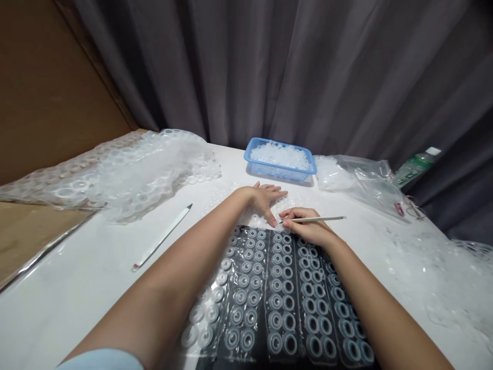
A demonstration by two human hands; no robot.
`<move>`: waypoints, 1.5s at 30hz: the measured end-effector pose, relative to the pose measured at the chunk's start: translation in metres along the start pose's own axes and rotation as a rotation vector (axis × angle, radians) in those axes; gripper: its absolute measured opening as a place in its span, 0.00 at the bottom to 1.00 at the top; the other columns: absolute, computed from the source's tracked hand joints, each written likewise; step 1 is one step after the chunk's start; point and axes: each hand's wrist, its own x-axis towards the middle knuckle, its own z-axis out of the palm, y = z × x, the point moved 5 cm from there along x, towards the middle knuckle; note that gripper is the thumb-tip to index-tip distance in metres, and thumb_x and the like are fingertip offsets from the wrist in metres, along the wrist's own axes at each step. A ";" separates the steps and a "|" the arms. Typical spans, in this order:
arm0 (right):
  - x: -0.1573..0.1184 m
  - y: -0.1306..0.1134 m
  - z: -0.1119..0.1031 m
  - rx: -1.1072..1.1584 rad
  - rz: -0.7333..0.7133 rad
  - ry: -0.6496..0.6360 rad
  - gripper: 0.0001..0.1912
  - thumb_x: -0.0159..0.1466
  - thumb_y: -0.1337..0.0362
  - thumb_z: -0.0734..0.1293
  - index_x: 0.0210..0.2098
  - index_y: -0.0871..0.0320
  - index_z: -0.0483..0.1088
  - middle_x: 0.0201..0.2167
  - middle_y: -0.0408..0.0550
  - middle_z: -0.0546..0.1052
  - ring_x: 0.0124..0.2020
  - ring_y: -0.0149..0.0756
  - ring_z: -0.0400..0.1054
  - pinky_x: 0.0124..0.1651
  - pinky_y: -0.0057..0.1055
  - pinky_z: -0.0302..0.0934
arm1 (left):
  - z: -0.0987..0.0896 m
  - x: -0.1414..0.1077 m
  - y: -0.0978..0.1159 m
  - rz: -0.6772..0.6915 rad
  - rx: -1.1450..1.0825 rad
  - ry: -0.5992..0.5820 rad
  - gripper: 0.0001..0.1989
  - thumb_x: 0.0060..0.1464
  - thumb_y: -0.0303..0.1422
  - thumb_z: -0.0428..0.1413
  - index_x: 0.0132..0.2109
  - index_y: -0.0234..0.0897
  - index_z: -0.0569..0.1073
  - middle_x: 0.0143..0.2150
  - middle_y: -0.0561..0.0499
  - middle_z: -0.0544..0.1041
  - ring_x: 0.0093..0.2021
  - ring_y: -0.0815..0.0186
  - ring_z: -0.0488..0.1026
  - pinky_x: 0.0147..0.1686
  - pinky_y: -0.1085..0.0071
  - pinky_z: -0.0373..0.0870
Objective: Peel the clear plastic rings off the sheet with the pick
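My left hand (266,200) lies with fingers spread on the far end of a clear plastic sheet (265,288) covered in rows of round, raised rings. Between the fingers of my right hand (308,228) is a slim, pale pen-like tool (319,219), its thin tip pointing left, close to my left thumb. I cannot tell whether that tip touches the sheet. Under much of the sheet is a black backing (264,347), while its left edge lies over the white table. A second slim white tool (164,239) with a dark pointed tip rests left of my left forearm.
A blue basket (279,172) of small translucent pieces stands at the back. Ringed plastic sheets (142,164) are heaped at left, beside cardboard (42,231). On the right are clear bags (365,180), a green-labelled bottle (418,167) and loose clear plastic (435,277).
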 end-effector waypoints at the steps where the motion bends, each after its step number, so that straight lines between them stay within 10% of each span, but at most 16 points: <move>1: -0.001 -0.003 0.001 -0.045 -0.036 -0.010 0.09 0.59 0.62 0.65 0.23 0.58 0.69 0.40 0.49 0.76 0.41 0.38 0.71 0.43 0.33 0.62 | 0.000 0.000 0.001 0.000 -0.004 0.003 0.58 0.33 0.49 0.64 0.68 0.48 0.42 0.70 0.49 0.37 0.67 0.45 0.31 0.61 0.44 0.25; 8: -0.003 -0.010 0.003 -0.255 -0.066 0.126 0.09 0.64 0.61 0.59 0.30 0.56 0.67 0.33 0.46 0.77 0.32 0.36 0.71 0.34 0.29 0.60 | 0.002 0.000 0.003 -0.008 0.023 0.034 0.57 0.34 0.50 0.64 0.67 0.48 0.42 0.70 0.47 0.38 0.67 0.44 0.32 0.60 0.42 0.26; 14: -0.008 -0.007 -0.039 -0.259 0.130 0.475 0.11 0.63 0.57 0.58 0.33 0.56 0.66 0.28 0.45 0.76 0.23 0.34 0.69 0.30 0.30 0.61 | 0.003 0.001 -0.001 0.019 0.018 0.031 0.62 0.30 0.52 0.65 0.68 0.47 0.41 0.70 0.47 0.37 0.67 0.45 0.32 0.61 0.43 0.26; 18: -0.017 -0.015 -0.036 -0.317 0.031 0.293 0.10 0.59 0.58 0.63 0.25 0.56 0.66 0.41 0.51 0.76 0.43 0.42 0.70 0.43 0.35 0.62 | -0.002 0.000 -0.005 0.043 -0.044 0.034 0.56 0.33 0.51 0.63 0.67 0.48 0.46 0.70 0.46 0.40 0.67 0.45 0.35 0.60 0.42 0.29; 21: -0.028 -0.010 -0.013 -0.124 0.079 0.107 0.09 0.60 0.57 0.63 0.29 0.56 0.68 0.40 0.48 0.77 0.39 0.39 0.72 0.41 0.34 0.63 | -0.006 0.002 -0.006 0.008 -0.098 0.156 0.41 0.45 0.47 0.58 0.65 0.48 0.53 0.69 0.45 0.44 0.68 0.47 0.37 0.60 0.42 0.35; 35: -0.031 -0.005 0.010 -0.007 0.086 0.064 0.08 0.59 0.59 0.65 0.30 0.56 0.72 0.39 0.47 0.78 0.39 0.39 0.71 0.41 0.33 0.62 | -0.015 -0.036 0.030 -0.061 0.176 0.499 0.18 0.62 0.38 0.42 0.50 0.37 0.71 0.52 0.43 0.73 0.57 0.53 0.63 0.60 0.44 0.34; 39: -0.028 -0.008 0.013 -0.080 0.001 0.047 0.08 0.60 0.59 0.65 0.32 0.56 0.72 0.36 0.47 0.78 0.38 0.38 0.71 0.40 0.33 0.62 | 0.006 -0.086 0.051 0.025 0.220 0.466 0.11 0.58 0.35 0.48 0.38 0.39 0.75 0.38 0.49 0.78 0.45 0.58 0.72 0.59 0.40 0.35; 45: -0.026 -0.024 0.024 -0.278 -0.222 0.009 0.11 0.64 0.57 0.61 0.30 0.56 0.70 0.36 0.49 0.76 0.38 0.39 0.70 0.41 0.33 0.62 | 0.053 -0.122 0.069 0.144 0.102 0.473 0.19 0.60 0.45 0.48 0.51 0.40 0.69 0.56 0.45 0.70 0.60 0.52 0.61 0.60 0.40 0.41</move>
